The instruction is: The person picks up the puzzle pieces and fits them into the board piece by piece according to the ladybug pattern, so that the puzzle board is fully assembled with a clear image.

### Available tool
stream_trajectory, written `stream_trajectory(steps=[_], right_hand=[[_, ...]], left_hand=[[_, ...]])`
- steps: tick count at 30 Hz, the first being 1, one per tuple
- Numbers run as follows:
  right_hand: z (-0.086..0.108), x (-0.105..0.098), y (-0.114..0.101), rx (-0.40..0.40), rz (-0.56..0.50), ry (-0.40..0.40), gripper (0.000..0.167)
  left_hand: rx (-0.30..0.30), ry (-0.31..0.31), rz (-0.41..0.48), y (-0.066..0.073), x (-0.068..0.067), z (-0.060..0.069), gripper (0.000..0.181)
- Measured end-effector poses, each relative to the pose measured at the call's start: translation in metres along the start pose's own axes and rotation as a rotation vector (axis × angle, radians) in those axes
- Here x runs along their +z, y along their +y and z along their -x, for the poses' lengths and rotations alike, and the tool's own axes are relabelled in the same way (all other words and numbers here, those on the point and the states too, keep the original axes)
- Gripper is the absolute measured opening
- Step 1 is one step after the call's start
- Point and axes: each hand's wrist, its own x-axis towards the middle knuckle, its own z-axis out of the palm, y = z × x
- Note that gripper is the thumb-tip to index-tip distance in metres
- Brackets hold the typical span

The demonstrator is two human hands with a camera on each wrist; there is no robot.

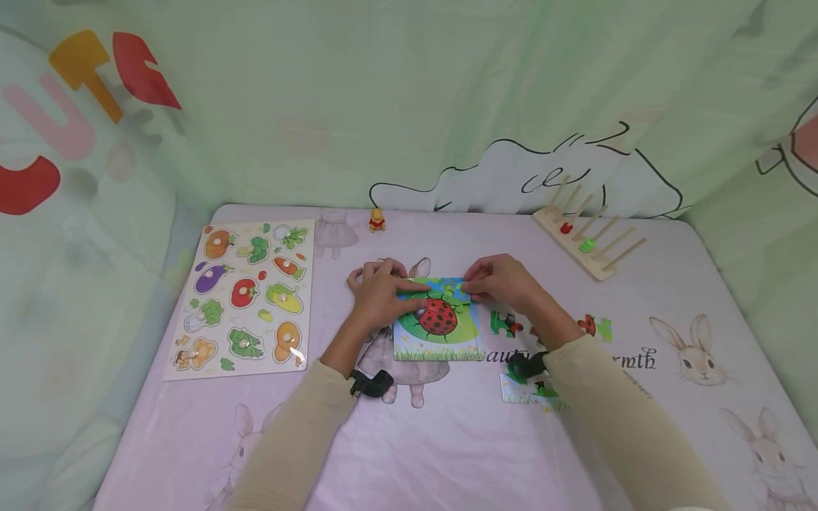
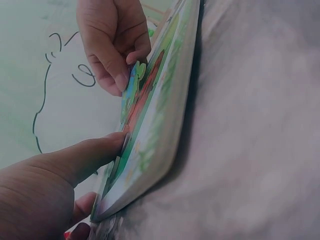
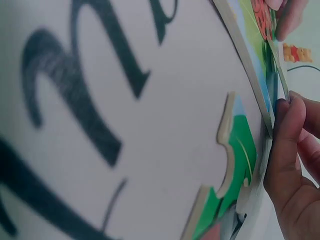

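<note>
On the left wall we read four large letters [image 1: 83, 57], C, U, T and E. Next, one vegetable board [image 1: 265, 363] lies on the bench [image 1: 460, 454], bearing eleven large shapes. Behind the hands stands one small bear figure [image 1: 377, 221] in red. The left hand [image 1: 378, 294] reaches in from lower left, its grip spread: the thumb presses the picture's face and the index finger lies across its top left. One ladybird puzzle [image 1: 437, 351] sits mid-bench, between the two hands. The right hand [image 1: 505, 280] angles inward from lower right, its grip pinching one puzzle piece [image 2: 134, 82] at the puzzle's top right corner. Beyond it we count at least four loose pieces [image 1: 501, 326], the forearm hiding some. One peg rack [image 1: 578, 252] has seven pegs, one red bead [image 1: 566, 228] and green beads [image 1: 588, 245] we cannot count. On the cloth we make out "auty" and "rmth".
</note>
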Motion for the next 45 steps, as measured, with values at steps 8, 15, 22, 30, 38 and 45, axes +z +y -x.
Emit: stream_trajectory(steps=[8,15,22,30,38,45], right_hand=[[0.002,0.002,-0.003,0.005,0.073,0.054,0.020],[0.003,0.000,-0.003,-0.023,0.158,0.096,0.020],[0.007,-0.004,0.001,-0.084,0.282,0.092,0.031],[0.009,-0.009,0.004,-0.089,0.377,0.036,0.047],[0.004,-0.005,-0.001,-0.048,0.353,0.052,0.048],[-0.001,0.000,-0.003,-0.035,0.358,0.053,0.046]], left_hand=[[0.002,-0.001,-0.008,0.002,0.001,-0.001,0.032],[0.008,0.002,-0.004,0.004,0.002,-0.002,0.031],[0.013,0.003,-0.010,0.005,0.003,-0.004,0.031],[0.014,-0.007,0.002,0.008,0.002,-0.004,0.031],[0.016,-0.076,-0.037,0.019,0.003,-0.007,0.032],[0.026,-0.108,-0.100,0.031,0.012,-0.014,0.040]])
